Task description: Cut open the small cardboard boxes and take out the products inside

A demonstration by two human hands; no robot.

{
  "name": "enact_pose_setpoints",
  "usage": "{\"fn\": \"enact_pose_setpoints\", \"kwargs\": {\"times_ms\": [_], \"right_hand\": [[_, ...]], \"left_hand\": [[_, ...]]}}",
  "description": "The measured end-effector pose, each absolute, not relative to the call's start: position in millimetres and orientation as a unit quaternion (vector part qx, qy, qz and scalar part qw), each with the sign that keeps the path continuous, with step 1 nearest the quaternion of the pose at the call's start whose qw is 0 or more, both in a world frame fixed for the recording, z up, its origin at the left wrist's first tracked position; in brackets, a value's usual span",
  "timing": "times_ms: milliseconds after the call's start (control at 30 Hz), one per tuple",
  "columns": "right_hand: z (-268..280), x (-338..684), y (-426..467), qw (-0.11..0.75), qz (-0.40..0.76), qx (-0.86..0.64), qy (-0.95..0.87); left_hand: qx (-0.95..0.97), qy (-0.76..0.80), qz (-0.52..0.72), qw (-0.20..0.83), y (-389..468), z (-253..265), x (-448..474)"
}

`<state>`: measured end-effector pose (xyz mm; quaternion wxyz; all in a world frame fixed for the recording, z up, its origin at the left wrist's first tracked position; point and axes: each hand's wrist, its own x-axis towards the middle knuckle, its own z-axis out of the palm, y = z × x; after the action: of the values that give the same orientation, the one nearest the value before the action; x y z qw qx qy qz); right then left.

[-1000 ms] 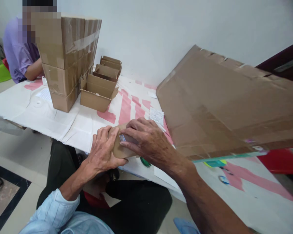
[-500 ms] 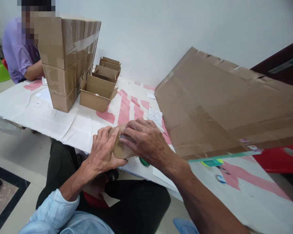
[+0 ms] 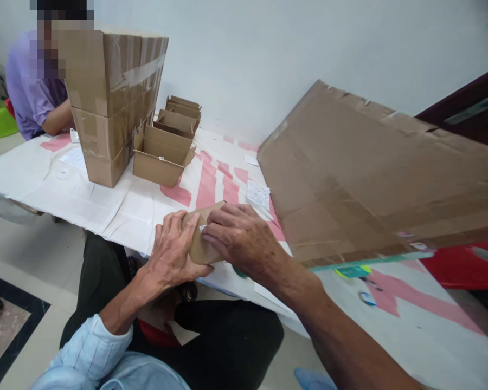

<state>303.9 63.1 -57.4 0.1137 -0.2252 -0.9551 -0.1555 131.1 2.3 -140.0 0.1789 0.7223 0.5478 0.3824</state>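
Observation:
At the table's front edge, my left hand (image 3: 171, 250) grips a small brown cardboard box (image 3: 202, 251), thumb at its lower edge and fingers over its left end. My right hand (image 3: 244, 234) reaches across the box from the right. Its thumb and fingers are pinched on a small pale sticker (image 3: 202, 228), which lies against the face of the box. Part of the sticker and the far side of the box are hidden behind the right hand.
Taped cartons (image 3: 117, 103) are stacked at the left, beside several open boxes (image 3: 162, 154). A large cardboard sheet (image 3: 374, 179) leans at the right. A label sheet (image 3: 258, 195) and a tape roll (image 3: 367, 298) lie on the table (image 3: 117, 216). Another person (image 3: 34, 89) sits far left.
My right hand has shifted slightly right and down over the box, so more of its top edge and the sticker show. My left hand keeps its hold.

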Motion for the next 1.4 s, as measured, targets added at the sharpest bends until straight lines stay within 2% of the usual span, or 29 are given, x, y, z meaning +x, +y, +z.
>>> {"fn": "enact_pose_setpoints", "kwargs": {"times_ms": [767, 1100, 1400], "right_hand": [[-65, 301, 66, 0.099, -0.234, -0.189, -0.949], [-58, 310, 70, 0.121, -0.157, -0.185, -0.962], [-63, 307, 73, 0.131, -0.169, -0.166, -0.963]], "left_hand": [[0.721, 0.547, 0.386, 0.178, 4, -140, 131], [0.726, 0.549, 0.371, 0.182, 4, -137, 131], [0.725, 0.554, 0.364, 0.188, 3, -134, 131]]}}
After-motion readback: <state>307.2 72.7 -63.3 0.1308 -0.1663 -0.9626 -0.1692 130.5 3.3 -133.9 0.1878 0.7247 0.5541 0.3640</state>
